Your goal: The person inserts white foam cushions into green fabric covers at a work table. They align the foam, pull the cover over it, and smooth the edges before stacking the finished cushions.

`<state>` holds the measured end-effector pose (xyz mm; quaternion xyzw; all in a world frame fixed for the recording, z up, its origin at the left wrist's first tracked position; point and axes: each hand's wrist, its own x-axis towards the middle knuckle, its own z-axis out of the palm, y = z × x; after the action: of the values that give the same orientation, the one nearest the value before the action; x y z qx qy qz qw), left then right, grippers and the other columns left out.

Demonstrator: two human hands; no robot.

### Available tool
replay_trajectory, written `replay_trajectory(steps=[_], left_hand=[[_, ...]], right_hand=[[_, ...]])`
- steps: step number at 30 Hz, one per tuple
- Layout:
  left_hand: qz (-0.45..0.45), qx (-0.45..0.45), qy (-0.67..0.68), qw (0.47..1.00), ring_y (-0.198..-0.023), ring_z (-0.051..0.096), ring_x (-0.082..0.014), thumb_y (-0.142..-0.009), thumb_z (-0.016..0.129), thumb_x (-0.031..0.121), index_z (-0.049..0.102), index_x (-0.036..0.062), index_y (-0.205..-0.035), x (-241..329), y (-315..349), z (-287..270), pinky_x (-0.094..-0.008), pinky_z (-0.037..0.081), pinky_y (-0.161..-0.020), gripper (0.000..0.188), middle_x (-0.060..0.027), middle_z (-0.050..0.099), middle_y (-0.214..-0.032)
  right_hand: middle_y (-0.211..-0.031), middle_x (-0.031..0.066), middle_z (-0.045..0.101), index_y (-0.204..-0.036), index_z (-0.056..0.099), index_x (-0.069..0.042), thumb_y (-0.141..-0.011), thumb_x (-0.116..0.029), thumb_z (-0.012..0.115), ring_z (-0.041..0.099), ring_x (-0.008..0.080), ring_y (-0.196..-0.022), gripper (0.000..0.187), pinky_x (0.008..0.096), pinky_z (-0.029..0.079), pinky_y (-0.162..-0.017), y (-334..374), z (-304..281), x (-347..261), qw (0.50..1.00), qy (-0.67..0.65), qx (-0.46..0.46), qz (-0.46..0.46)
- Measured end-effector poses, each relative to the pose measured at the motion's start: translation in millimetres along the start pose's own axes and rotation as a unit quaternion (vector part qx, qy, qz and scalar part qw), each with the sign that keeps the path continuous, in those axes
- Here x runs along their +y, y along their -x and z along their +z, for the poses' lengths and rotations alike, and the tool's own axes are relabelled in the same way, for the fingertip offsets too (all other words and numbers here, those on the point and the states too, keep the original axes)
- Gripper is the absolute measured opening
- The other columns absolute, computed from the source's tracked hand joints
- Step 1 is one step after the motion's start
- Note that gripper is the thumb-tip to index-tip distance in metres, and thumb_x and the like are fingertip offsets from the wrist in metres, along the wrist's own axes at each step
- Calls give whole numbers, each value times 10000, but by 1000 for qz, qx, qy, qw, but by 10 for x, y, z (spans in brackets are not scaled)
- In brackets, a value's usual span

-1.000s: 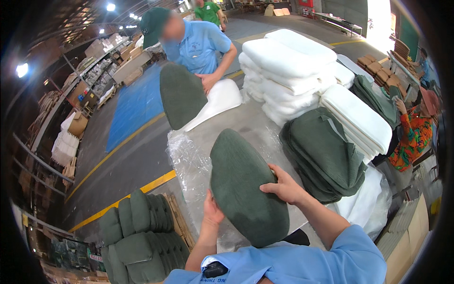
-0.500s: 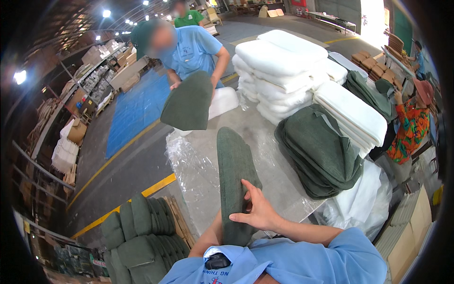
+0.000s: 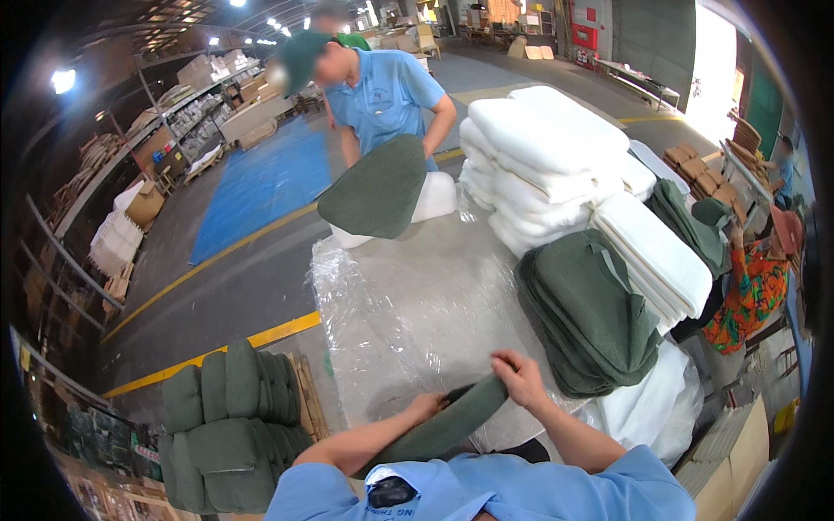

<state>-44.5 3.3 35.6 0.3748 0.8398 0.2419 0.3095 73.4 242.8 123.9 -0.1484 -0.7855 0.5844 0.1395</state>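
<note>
Lowered since half a second ago, the green cushion (image 3: 443, 425) now lies edge-on at six o'clock on the plastic-covered table (image 3: 417, 295), left hand (image 3: 426, 406) and right hand (image 3: 519, 379) clasping its upper edge.

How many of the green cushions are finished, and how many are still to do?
Done: a stack of finished green cushions sits by the floor line. In hand: the left hand and right hand both grip one green cushion at the plastic-covered table. Left: a pile of empty green covers and stacked white foam pads. Exact counts are hard to tell.
</note>
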Motion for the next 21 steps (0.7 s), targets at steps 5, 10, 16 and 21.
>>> replay_trajectory(steps=[5, 10, 16, 21], left_hand=[[-74, 93, -66, 991, -1004, 696, -456, -1042, 517, 312, 671, 77, -1114, 38, 303, 201, -583, 533, -845, 290, -235, 728, -1032], [-50, 90, -10, 995, -1045, 688, -436, -1037, 556, 356, 678, 93, -1158, 59, 208, 19, -557, 533, -868, 314, -223, 727, -1073], [-179, -66, -22, 981, -1042, 696, -426, -1030, 565, 480, 749, 117, -1089, -362, 709, -121, -520, 545, -890, 412, -213, 735, -1095], [-191, 133, -72, 970, -894, 716, -437, -1042, 535, 520, 725, 100, -955, -474, 751, 157, -553, 551, -779, 469, -187, 746, -914]], right_hand=[[-1081, 182, 772, -1312, 705, -32, -902, -409, 796, 726, 281, -1040, 564, 396, 549, -948, -398, -183, 297, 927, 123, -294, 197], [-1248, 196, 738, -1346, 689, -80, -869, -474, 793, 702, 349, -1129, 628, 470, 539, -968, -864, 435, 632, 821, 394, -412, 17], [-1204, 147, 742, -1257, 703, -112, -957, -375, 676, 689, 381, -1139, 400, 519, 532, -948, -692, 968, 921, 781, 408, -467, 69], [-1057, 220, 740, -1159, 655, -82, -999, -274, 602, 702, 440, -1034, 256, 559, 541, -867, -538, 998, 1044, 845, 388, -368, 33]])
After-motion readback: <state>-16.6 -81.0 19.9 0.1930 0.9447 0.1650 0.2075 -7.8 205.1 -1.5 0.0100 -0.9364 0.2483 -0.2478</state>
